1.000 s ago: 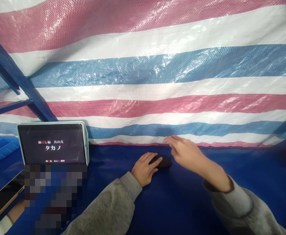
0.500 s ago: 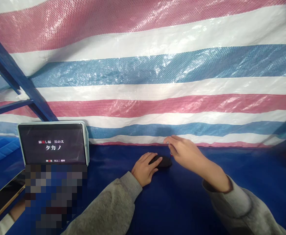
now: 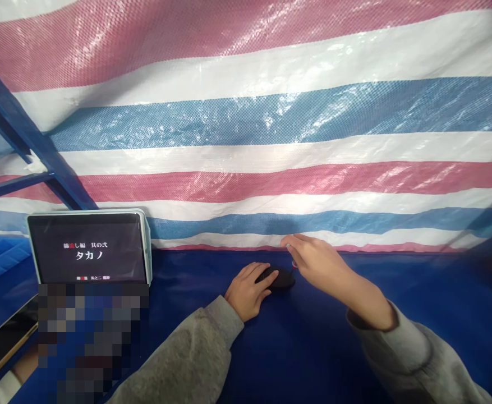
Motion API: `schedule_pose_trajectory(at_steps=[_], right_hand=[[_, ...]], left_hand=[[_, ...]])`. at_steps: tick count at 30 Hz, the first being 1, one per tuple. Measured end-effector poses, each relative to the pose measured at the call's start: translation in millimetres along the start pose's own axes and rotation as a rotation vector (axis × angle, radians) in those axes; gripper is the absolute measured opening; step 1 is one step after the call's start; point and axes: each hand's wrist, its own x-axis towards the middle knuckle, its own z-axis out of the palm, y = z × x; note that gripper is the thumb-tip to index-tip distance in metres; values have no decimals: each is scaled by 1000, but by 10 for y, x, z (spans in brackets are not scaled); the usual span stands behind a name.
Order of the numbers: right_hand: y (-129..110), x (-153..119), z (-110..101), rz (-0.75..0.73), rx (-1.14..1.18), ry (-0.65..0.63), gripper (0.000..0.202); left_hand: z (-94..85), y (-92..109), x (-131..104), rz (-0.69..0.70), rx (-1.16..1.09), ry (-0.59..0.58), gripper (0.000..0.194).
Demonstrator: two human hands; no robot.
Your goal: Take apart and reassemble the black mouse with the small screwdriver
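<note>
A black, rounded computer mouse lies on the dark blue table top. My left hand grips its left side, fingers over the top and the thumb along the near edge, holding it down. Over the mouse's right end, my right hand is closed in a pinch around a slim screwdriver. Only a little red and purple of this tool shows below the fingers; its tip points down at the mouse's right edge. Whether the tip sits in a screw is too small to tell.
A tablet in a pale case stands at the left, its screen showing white text. Another person's hand is near a phone at the lower left. Blue trays, a blue metal frame and a striped sheet border the table.
The view has shifted very slightly. My right fingers have turned a little, showing more of the screwdriver's purple-red part; my left hand and the mouse stay in place.
</note>
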Motion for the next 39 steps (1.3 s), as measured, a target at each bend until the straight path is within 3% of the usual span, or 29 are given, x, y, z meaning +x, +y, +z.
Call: schedule_pose_trajectory(at_steps=[15, 21, 26, 39], right_hand=[[4, 11, 34, 2, 0, 30, 24], [11, 17, 66, -2, 28, 44, 37], [31, 43, 97, 3, 107, 35, 24], [92, 47, 85, -46, 208, 53, 36]], left_hand=[[9, 2, -2, -2, -4, 6, 42], [12, 0, 1, 2, -6, 10, 42], [7, -1, -2, -2, 0, 9, 41], [43, -22, -18, -3, -4, 2, 43]])
